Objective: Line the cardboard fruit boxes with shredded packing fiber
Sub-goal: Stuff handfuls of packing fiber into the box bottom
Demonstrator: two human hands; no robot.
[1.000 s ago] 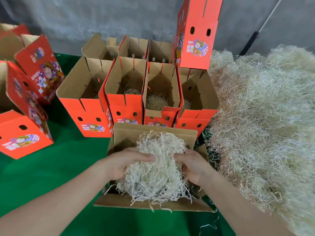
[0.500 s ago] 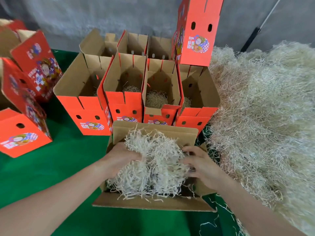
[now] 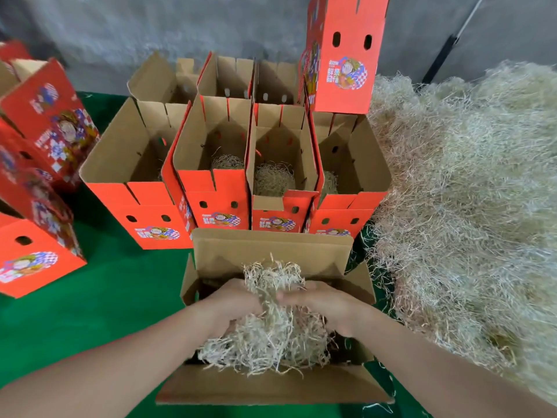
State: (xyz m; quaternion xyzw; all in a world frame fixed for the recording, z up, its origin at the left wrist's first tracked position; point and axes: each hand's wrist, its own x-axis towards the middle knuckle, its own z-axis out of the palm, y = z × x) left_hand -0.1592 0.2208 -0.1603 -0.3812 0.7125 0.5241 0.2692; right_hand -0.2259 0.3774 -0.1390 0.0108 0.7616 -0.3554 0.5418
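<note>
An open cardboard box (image 3: 271, 248) stands right in front of me with its flaps spread. A wad of pale shredded fiber (image 3: 268, 336) fills it and sticks up above the rim. My left hand (image 3: 232, 303) and my right hand (image 3: 325, 306) are both inside the box, side by side, their fingers sunk into the wad and pressing it down. The fingertips are hidden in the fiber. Behind this box stands a row of open red boxes (image 3: 217, 203); three of them show fiber (image 3: 272, 179) at the bottom.
A big heap of loose fiber (image 3: 470, 212) covers the right side of the green table (image 3: 99, 297). More red boxes (image 3: 39, 236) lie tilted at the left. One closed red box (image 3: 343, 55) is perched on the row at the back. A grey wall rises behind.
Both hands have come together at the middle of the wad and pushed it deeper into the box; a second ago they cupped it from either side.
</note>
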